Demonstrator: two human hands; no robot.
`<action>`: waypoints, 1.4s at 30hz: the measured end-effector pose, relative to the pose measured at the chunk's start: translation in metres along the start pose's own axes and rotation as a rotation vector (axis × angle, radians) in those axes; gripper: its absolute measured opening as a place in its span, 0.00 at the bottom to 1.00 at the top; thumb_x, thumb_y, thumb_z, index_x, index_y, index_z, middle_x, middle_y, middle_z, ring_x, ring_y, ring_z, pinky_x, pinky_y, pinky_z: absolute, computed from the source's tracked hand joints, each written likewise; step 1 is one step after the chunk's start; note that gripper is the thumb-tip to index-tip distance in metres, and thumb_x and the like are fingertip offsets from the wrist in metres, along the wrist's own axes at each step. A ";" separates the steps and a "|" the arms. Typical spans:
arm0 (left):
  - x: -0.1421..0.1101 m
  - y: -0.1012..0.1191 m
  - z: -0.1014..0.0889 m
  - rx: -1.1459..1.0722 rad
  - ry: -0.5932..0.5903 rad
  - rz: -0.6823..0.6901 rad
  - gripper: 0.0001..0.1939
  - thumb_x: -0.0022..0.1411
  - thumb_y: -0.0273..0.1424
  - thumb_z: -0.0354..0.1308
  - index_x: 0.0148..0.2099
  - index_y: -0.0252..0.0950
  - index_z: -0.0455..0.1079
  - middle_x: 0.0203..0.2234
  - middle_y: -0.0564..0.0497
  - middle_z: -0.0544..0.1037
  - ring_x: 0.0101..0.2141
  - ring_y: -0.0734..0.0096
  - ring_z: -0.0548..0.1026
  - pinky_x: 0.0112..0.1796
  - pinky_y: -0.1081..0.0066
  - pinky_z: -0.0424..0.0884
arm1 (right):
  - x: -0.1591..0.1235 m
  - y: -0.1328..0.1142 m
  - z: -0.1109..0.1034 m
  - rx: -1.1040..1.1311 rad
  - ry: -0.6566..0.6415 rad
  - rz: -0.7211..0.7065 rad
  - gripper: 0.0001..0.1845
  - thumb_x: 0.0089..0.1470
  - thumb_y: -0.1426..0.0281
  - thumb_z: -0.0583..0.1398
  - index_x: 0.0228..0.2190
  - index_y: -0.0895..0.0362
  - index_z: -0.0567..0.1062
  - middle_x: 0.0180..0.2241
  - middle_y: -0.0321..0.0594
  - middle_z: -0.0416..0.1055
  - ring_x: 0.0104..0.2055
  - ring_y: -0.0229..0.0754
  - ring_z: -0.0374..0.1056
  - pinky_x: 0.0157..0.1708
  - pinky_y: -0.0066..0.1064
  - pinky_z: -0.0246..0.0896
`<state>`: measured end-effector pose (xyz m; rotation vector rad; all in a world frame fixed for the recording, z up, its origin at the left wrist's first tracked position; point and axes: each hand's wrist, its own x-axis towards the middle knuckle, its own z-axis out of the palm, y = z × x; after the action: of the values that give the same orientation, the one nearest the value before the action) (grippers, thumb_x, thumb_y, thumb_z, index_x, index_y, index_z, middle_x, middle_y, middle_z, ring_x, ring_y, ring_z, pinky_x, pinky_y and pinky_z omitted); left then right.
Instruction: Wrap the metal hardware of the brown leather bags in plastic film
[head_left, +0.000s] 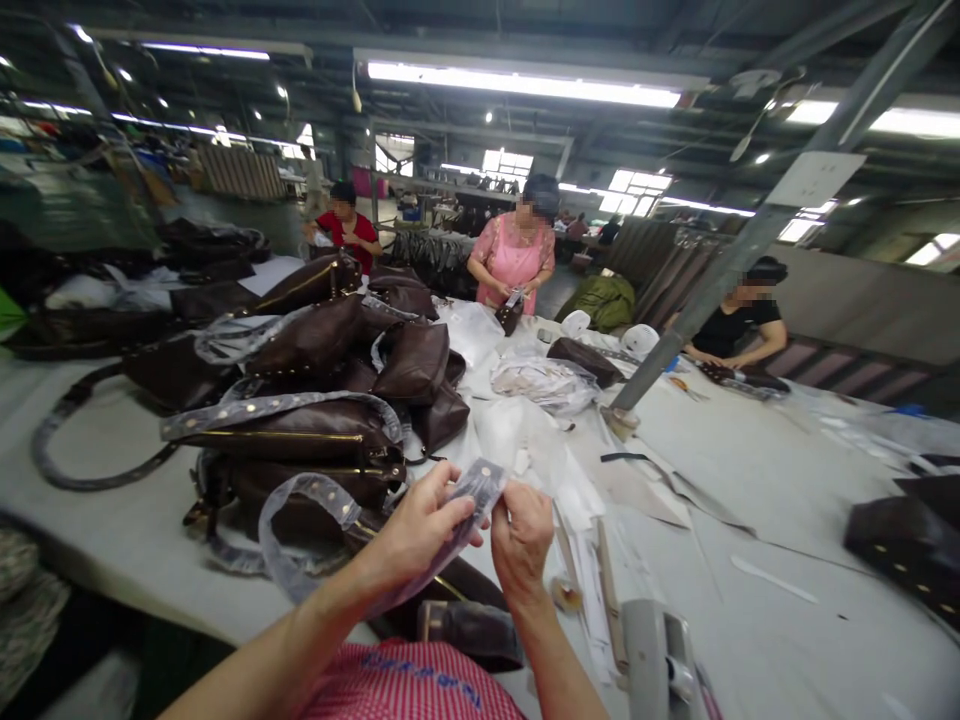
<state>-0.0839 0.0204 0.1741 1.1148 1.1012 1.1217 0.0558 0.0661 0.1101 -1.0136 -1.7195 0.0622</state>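
A studded bag strap (480,484) wrapped in clear plastic runs through my left hand (420,525), with the thumb on top and the fingers underneath. Close beside it, my right hand (523,535) is closed in a pinch at the strap's end, on the edge of the plastic wrap. The pinched bit is mostly hidden by the fingers. Below my hands lies a dark brown leather bag (469,585) with a gold zipper, partly covered by my forearms. A plastic-wrapped strap loop (277,530) curves up to the left of my left arm.
Brown leather bags (292,425) are heaped on the table to the left. White plastic sheets (517,430) and paper lie ahead. A grey tape dispenser (656,650) stands at front right, and a slanted metal post (705,270) rises beyond. Several co-workers are across the table.
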 end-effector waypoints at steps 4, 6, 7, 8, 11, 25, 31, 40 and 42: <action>0.002 0.002 0.013 0.276 0.050 0.200 0.02 0.62 0.29 0.51 0.36 0.36 0.60 0.25 0.55 0.72 0.26 0.74 0.74 0.30 0.76 0.68 | 0.000 -0.005 0.010 0.372 -0.003 0.459 0.10 0.51 0.63 0.58 0.26 0.56 0.74 0.21 0.32 0.68 0.25 0.38 0.61 0.29 0.29 0.55; 0.003 0.000 0.014 0.388 0.022 0.228 0.03 0.62 0.28 0.50 0.34 0.37 0.59 0.22 0.56 0.70 0.24 0.75 0.73 0.29 0.76 0.65 | 0.001 -0.009 0.012 0.594 -0.029 0.680 0.09 0.48 0.64 0.59 0.28 0.57 0.75 0.20 0.30 0.66 0.23 0.36 0.58 0.25 0.27 0.54; 0.003 -0.001 0.014 0.429 -0.002 0.231 0.04 0.62 0.27 0.49 0.33 0.37 0.59 0.21 0.57 0.69 0.23 0.76 0.72 0.28 0.77 0.65 | 0.001 -0.010 0.012 0.681 -0.035 0.762 0.08 0.46 0.65 0.60 0.28 0.58 0.75 0.20 0.29 0.66 0.22 0.35 0.57 0.23 0.26 0.54; 0.003 -0.003 0.012 0.461 -0.023 0.229 0.05 0.62 0.27 0.49 0.32 0.37 0.58 0.20 0.57 0.69 0.22 0.76 0.71 0.27 0.77 0.64 | 0.001 -0.012 0.012 0.756 -0.034 0.825 0.07 0.44 0.67 0.60 0.27 0.58 0.75 0.20 0.29 0.66 0.21 0.34 0.56 0.22 0.25 0.54; 0.004 -0.011 0.005 0.525 -0.035 0.236 0.05 0.63 0.26 0.47 0.32 0.37 0.59 0.21 0.56 0.70 0.22 0.76 0.71 0.27 0.77 0.63 | -0.002 -0.014 0.014 0.960 -0.029 0.946 0.04 0.40 0.71 0.60 0.24 0.57 0.74 0.19 0.29 0.66 0.21 0.33 0.56 0.22 0.24 0.55; 0.003 -0.027 -0.023 0.680 -0.064 0.298 0.10 0.62 0.28 0.51 0.47 0.37 0.64 0.30 0.53 0.76 0.30 0.71 0.75 0.31 0.75 0.63 | -0.005 -0.020 0.001 1.385 -0.229 1.249 0.12 0.36 0.75 0.70 0.29 0.58 0.79 0.21 0.30 0.71 0.18 0.27 0.57 0.21 0.20 0.60; 0.000 -0.029 -0.029 0.775 -0.059 0.358 0.05 0.61 0.29 0.54 0.40 0.38 0.69 0.30 0.51 0.76 0.31 0.70 0.74 0.33 0.75 0.63 | -0.011 -0.017 0.002 1.510 -0.329 1.381 0.06 0.43 0.74 0.67 0.28 0.57 0.77 0.24 0.30 0.71 0.16 0.24 0.52 0.21 0.19 0.61; 0.005 -0.021 -0.024 0.617 0.106 0.262 0.12 0.58 0.31 0.55 0.24 0.35 0.60 0.17 0.58 0.64 0.20 0.79 0.63 0.24 0.76 0.56 | -0.019 -0.012 -0.005 1.060 -0.232 1.110 0.14 0.51 0.63 0.64 0.39 0.56 0.74 0.32 0.38 0.75 0.24 0.33 0.66 0.30 0.31 0.70; 0.007 -0.017 -0.027 0.419 0.121 0.128 0.11 0.57 0.33 0.56 0.26 0.36 0.60 0.18 0.57 0.66 0.19 0.78 0.66 0.22 0.77 0.57 | -0.021 -0.007 -0.013 0.666 -0.169 0.805 0.21 0.52 0.62 0.62 0.47 0.56 0.71 0.41 0.46 0.76 0.32 0.41 0.71 0.36 0.40 0.71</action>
<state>-0.1082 0.0280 0.1538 1.4746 1.4183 1.0959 0.0636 0.0426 0.1035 -1.1250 -1.1824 1.1793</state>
